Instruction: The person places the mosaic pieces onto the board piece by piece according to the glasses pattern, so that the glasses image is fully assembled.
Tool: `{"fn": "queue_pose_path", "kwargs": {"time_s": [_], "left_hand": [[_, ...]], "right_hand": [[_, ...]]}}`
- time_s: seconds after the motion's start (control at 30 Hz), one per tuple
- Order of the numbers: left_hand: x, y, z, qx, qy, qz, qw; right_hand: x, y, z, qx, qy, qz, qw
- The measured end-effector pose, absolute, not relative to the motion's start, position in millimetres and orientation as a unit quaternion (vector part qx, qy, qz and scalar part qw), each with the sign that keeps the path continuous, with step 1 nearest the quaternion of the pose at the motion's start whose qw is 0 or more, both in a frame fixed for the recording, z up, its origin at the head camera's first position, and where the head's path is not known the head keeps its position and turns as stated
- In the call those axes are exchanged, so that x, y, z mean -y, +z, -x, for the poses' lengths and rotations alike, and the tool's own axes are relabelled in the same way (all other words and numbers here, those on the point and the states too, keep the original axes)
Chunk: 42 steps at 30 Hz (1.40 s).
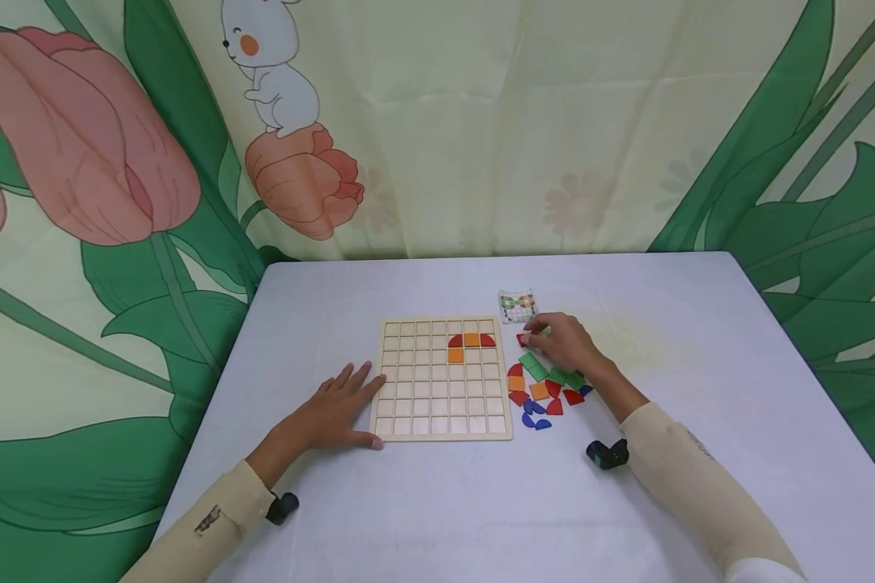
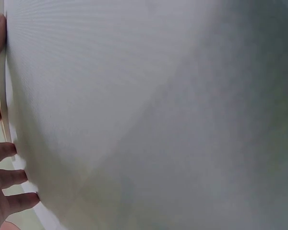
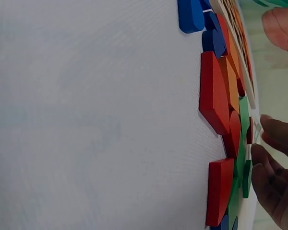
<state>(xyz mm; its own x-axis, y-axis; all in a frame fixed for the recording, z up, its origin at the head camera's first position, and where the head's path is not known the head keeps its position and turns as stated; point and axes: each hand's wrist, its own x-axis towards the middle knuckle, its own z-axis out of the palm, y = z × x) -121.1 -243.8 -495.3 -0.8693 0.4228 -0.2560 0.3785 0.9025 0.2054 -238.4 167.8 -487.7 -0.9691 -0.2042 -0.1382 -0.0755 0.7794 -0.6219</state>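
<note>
A wooden grid board point(image 1: 437, 402) lies mid-table, holding two red curved-edge pieces and two orange squares in its upper right cells. Beside its left edge rests my left hand point(image 1: 339, 409), fingers spread, thumb and a fingertip at the frame. The left wrist view shows those fingers point(image 2: 9, 178) along the board's side. My right hand point(image 1: 563, 342) hovers at the top of a loose pile, its fingertips right at a small red piece point(image 1: 521, 340). In the right wrist view a gap shows between the thumb and fingers of the right hand point(image 3: 278, 167).
Right of the board lie loose pieces: green pieces point(image 1: 533, 367), an orange square point(image 1: 539, 391), red curved pieces point(image 1: 573, 397) and blue pieces point(image 1: 543, 423). A small pattern card point(image 1: 518, 305) lies behind them. A white cloth covers the table point(image 1: 437, 510); a printed curtain point(image 1: 481, 162) hangs behind.
</note>
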Motion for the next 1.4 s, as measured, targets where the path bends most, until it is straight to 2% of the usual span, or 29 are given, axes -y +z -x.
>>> {"fn": "queue_pose_path", "kwargs": {"time_s": [0.33,0.9,1.4], "left_hand": [[243,-496,122,-0.964,0.070,-0.204,0.155],[244,-498,123,-0.964,0.066,-0.206,0.154],[243,-500,123,-0.965,0.063,-0.202,0.157]], "right_hand": [[-164,-490,237,-0.945,-0.303,0.044,0.114],[-156,-489,235,-0.933,-0.318,0.098,0.135],[-151,-479,229,-0.908,-0.383,0.133,0.104]]}}
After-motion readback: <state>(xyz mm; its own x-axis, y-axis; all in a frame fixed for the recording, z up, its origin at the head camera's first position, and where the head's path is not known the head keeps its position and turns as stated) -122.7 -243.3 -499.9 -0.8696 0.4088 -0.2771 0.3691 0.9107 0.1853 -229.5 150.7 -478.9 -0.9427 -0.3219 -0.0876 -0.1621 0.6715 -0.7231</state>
